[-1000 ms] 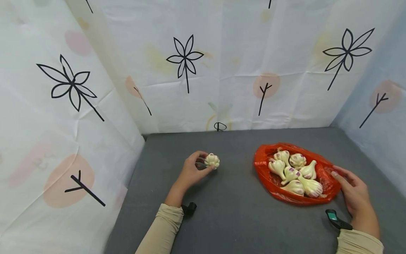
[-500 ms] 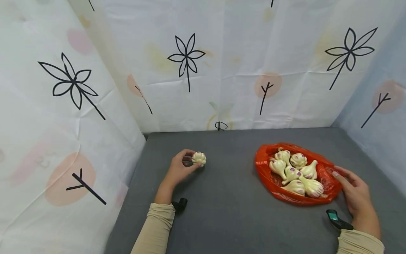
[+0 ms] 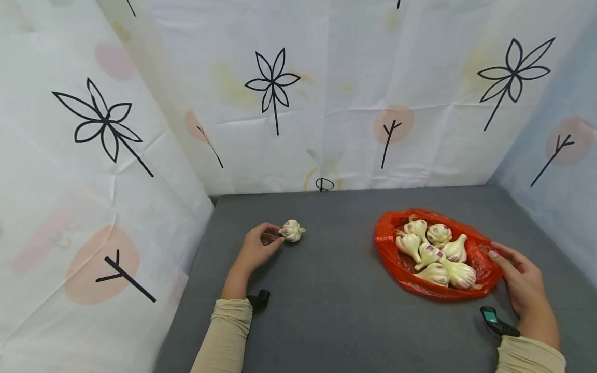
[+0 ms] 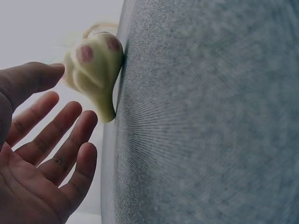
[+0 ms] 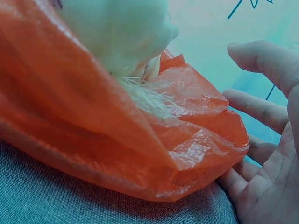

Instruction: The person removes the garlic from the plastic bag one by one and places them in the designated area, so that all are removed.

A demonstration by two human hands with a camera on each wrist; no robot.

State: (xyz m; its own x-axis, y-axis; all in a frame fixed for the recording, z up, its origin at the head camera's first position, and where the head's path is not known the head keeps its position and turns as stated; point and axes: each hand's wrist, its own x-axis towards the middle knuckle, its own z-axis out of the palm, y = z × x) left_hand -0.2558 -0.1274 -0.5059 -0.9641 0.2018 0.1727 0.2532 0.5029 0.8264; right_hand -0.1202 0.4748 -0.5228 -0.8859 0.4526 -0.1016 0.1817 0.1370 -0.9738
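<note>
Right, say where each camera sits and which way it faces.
Head: on the head, facing forward and down at the table; left hand and right hand show.
Left wrist: worn there, facing a lone garlic bulb; left hand shows.
Right wrist: worn there, facing the red bag; right hand shows.
Head and right wrist share the red bag.

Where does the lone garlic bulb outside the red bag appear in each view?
Head: the lone garlic bulb lies slightly below centre, just right of the left hand.
Left wrist: the lone garlic bulb is at upper left.
Right wrist: not in it; the bagged garlic is different.
Shared landmark: the grey table, in all three.
</note>
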